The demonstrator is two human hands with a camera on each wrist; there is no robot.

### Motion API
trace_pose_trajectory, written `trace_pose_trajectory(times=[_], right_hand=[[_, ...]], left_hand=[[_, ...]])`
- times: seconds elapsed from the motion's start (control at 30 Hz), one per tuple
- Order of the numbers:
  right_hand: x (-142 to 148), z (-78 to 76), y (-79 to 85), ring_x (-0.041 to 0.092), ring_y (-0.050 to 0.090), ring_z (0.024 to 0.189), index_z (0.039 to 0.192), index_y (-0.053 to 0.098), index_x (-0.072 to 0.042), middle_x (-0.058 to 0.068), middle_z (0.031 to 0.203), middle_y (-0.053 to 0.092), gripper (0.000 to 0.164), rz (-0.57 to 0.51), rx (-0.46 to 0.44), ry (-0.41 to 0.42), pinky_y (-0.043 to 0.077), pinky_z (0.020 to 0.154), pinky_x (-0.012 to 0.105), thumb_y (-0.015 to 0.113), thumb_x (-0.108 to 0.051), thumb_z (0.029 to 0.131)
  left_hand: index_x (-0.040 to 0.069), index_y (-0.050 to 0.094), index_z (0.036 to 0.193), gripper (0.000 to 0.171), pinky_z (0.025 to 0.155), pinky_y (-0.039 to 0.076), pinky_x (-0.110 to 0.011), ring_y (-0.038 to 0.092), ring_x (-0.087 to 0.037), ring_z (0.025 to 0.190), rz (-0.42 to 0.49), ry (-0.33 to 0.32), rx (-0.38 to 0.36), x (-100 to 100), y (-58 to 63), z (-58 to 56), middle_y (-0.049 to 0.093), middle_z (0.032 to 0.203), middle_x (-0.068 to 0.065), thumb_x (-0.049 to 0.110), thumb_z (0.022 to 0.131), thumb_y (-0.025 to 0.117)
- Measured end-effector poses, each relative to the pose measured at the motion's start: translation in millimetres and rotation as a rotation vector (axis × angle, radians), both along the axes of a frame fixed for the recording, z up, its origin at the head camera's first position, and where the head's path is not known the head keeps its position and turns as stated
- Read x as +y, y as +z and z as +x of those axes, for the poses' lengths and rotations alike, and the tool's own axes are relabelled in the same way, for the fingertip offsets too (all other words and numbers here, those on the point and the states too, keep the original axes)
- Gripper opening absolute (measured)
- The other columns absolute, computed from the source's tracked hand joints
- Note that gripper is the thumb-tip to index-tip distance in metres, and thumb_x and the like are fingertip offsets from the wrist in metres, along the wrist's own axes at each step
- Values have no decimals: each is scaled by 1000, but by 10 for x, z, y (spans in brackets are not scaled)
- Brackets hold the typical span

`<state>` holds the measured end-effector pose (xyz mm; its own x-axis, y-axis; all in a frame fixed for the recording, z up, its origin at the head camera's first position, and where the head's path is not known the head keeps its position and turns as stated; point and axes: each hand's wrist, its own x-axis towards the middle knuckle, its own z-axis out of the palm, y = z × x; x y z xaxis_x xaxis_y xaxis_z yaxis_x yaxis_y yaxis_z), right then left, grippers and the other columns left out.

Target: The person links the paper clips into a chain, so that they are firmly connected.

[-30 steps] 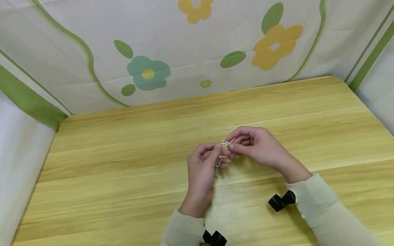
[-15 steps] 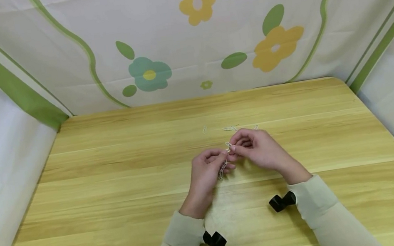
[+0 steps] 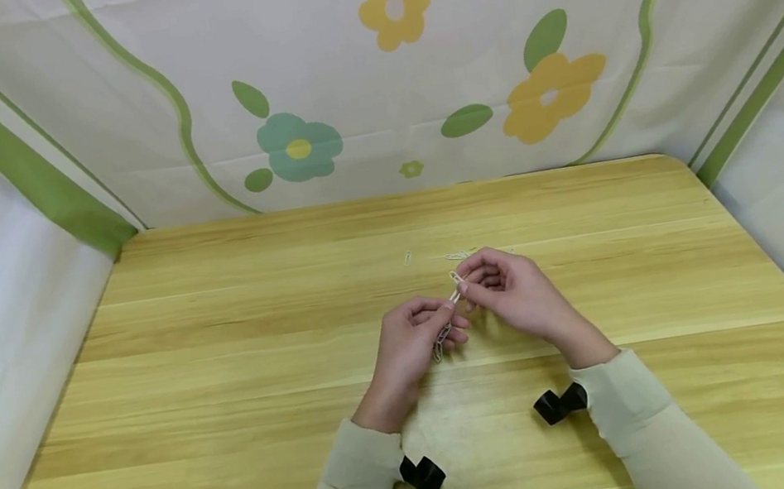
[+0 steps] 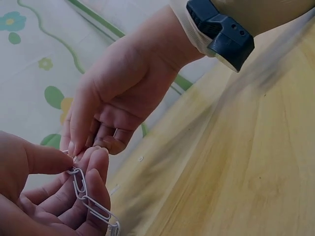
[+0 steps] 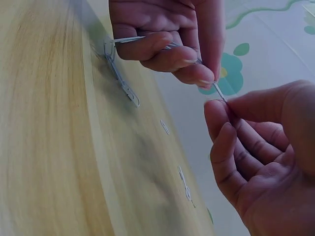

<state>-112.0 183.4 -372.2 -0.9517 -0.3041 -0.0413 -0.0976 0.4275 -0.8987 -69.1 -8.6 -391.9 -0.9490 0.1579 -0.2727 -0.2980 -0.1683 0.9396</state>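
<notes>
A slim, whitish paperclip chain [image 4: 86,199] is pinched above the bench [image 3: 229,368] by the left hand [image 3: 410,346], its tail left dangling; one end clip [image 5: 219,92], apparently linked on, is pinched by the right hand [image 3: 519,292].

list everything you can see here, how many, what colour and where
paper clip chain: one, whitish, held in the left hand, one end dangling
pinched paper clip: one, whitish, at the right hand's fingertips
loose paper clips: several, exact count unclear, whitish, on the table beyond the hands
table: one, light wood, beneath the hands
flowered cloth: count of panels unclear, white with coloured prints, behind the table
wrist cameras: two, black, one per wrist
sleeves: two, beige, forearms
hands: two, bare, above the table
</notes>
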Motion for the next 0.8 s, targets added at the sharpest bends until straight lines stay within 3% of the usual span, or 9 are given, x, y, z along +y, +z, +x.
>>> trace_pose_trajectory(times=[0.17, 0.33, 0.8], right_hand=[[13, -8, -11, 19, 78, 87, 132, 69, -8, 17, 105, 79, 28, -40, 7, -33, 63, 82, 32, 71, -12, 104], [28, -14, -6, 18, 79, 89, 141, 67, -9, 17, 107, 79, 37, -106, 4, -9, 65, 83, 36, 70, -11, 105], [32, 3, 42, 14, 82, 96, 138, 59, 5, 26, 118, 78, 33, -237, -39, 9, 67, 87, 37, 64, -9, 109]], left_hand=[[-7, 71, 120, 25, 75, 63, -29, 76, -12, 75, -5, 27, 5, -40, 11, -17, 81, 96, -17, 15, 106, 69], [-7, 71, 120, 25, 75, 63, -28, 75, -11, 74, -13, 51, 4, -67, 21, -30, 81, 96, -16, 14, 106, 68], [-4, 72, 120, 24, 73, 63, -28, 75, -12, 72, -20, 73, 2, -86, 70, -30, 81, 93, -13, 15, 106, 69]])
